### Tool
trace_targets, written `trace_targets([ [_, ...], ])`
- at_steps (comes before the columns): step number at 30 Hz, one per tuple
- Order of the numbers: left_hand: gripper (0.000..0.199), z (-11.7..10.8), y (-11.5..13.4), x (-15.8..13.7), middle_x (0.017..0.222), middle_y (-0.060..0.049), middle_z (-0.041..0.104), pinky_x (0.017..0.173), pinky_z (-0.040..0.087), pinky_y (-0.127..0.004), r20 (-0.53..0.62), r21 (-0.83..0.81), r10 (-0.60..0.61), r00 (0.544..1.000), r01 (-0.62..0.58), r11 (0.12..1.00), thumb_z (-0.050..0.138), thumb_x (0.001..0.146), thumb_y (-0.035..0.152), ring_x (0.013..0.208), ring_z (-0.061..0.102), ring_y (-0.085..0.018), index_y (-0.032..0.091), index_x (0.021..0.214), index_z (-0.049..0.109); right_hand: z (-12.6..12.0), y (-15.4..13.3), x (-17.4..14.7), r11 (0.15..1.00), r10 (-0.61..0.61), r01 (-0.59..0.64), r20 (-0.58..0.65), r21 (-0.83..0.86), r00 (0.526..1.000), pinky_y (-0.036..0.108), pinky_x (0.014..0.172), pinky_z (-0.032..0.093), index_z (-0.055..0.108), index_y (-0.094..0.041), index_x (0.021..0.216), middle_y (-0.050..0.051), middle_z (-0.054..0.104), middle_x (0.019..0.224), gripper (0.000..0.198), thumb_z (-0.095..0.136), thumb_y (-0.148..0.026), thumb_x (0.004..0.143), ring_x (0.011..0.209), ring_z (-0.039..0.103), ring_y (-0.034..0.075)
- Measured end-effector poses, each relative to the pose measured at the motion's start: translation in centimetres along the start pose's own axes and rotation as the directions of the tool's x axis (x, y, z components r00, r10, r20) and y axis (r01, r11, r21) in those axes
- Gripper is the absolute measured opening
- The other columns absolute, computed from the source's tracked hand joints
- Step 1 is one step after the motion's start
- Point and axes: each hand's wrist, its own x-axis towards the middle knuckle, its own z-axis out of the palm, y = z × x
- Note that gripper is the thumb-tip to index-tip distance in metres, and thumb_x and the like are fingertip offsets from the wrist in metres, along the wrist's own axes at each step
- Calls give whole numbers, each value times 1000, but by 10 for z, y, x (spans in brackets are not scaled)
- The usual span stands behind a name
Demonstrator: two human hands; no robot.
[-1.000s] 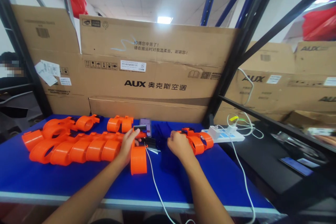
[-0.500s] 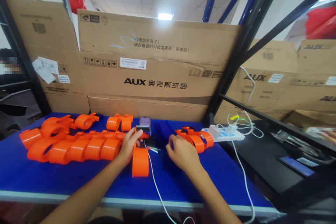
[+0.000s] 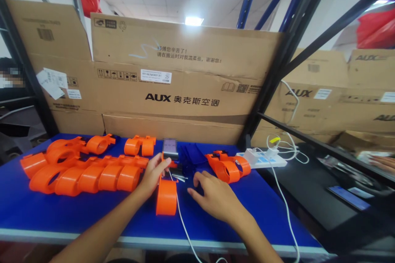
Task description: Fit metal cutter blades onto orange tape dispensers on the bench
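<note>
My left hand (image 3: pixel 155 172) is closed around the upper part of an orange plastic ring holder (image 3: pixel 166 199). A black piece sits at its top, and its wide ring hangs below my fingers. My right hand (image 3: pixel 214 195) is apart from it, to the right, with thumb and index finger spread and nothing visible between them. Beyond my right hand lies a crumpled dark blue pile (image 3: pixel 193 157), perhaps bags or cloth. Small black and white pieces (image 3: pixel 180 177) lie between my hands; their kind is unclear.
Several orange ring holders (image 3: pixel 89 178) stand in rows at left; more orange holders (image 3: pixel 231 168) lie at right. A phone (image 3: pixel 170 146) stands at the back. A white cable (image 3: pixel 185 230) crosses the blue table (image 3: pixel 123 213). A power strip (image 3: pixel 265 158) sits right, before cardboard (image 3: pixel 185 115).
My right hand has moved down toward me, and its thumb and finger have spread apart. My left hand and the orange ring holder have shifted slightly down.
</note>
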Motion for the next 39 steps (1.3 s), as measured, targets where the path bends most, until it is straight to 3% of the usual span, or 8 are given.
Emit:
trace_targets([
  [4, 38, -1, -3, 2, 70, -1, 62, 56, 38, -25, 20, 21, -1, 1000, 0, 1000, 75, 79, 53, 59, 52, -14, 18, 92, 67, -7, -14, 22, 971, -71, 107, -170, 216, 983, 30, 71, 44, 61, -24, 125, 7, 70, 102, 40, 56, -49, 94, 87, 65, 22],
  [7, 39, -3, -6, 5, 68, 0, 61, 55, 39, -24, 7, -2, -5, 1000, 5, 1000, 77, 76, 53, 58, 52, -13, 18, 88, 66, -2, -21, 46, 938, -135, 199, -226, 286, 965, 29, 70, 46, 53, -24, 140, 7, 71, 105, 52, 58, -48, 94, 83, 66, 20],
  [12, 39, -1, -5, 6, 64, 2, 61, 52, 41, -22, -25, -55, -24, 999, 23, 998, 74, 79, 54, 53, 54, -12, 17, 91, 64, 16, -17, 74, 916, -240, 316, -292, 247, 926, 27, 64, 46, 55, -23, 140, 5, 73, 94, 48, 57, -40, 95, 75, 66, 18],
  [19, 43, 4, -1, 1, 61, 2, 63, 50, 45, -24, 12, -85, -20, 1000, 21, 996, 72, 82, 55, 47, 58, -13, 17, 99, 62, 40, -11, 80, 921, -259, 359, -451, 152, 854, 27, 69, 50, 55, -21, 141, 5, 74, 93, 54, 61, -30, 88, 77, 68, 19],
  [25, 43, 0, -3, 3, 49, 7, 53, 42, 33, -20, -23, -44, -13, 1000, 12, 999, 73, 79, 58, 36, 45, -8, 18, 88, 61, 42, -16, 77, 927, -279, 358, -435, 111, 856, 24, 62, 46, 63, -22, 130, 4, 77, 89, 41, 59, -37, 92, 72, 70, 18],
  [28, 41, -1, -3, 4, 48, 8, 51, 41, 29, -20, -4, -49, 13, 1000, -13, 999, 75, 78, 56, 35, 38, -6, 18, 86, 61, 42, -16, 71, 919, -309, 382, -413, 103, 856, 23, 59, 45, 61, -22, 134, 4, 77, 89, 44, 59, -37, 92, 70, 70, 17],
  [39, 39, -2, -6, 3, 42, 9, 44, 41, 29, -20, 3, -53, 0, 1000, 0, 999, 76, 78, 54, 35, 35, -7, 20, 80, 58, 54, -29, 67, 957, -253, 291, -436, 21, 863, 23, 59, 40, 61, -17, 128, 4, 74, 75, 38, 50, -28, 93, 62, 66, 18],
])
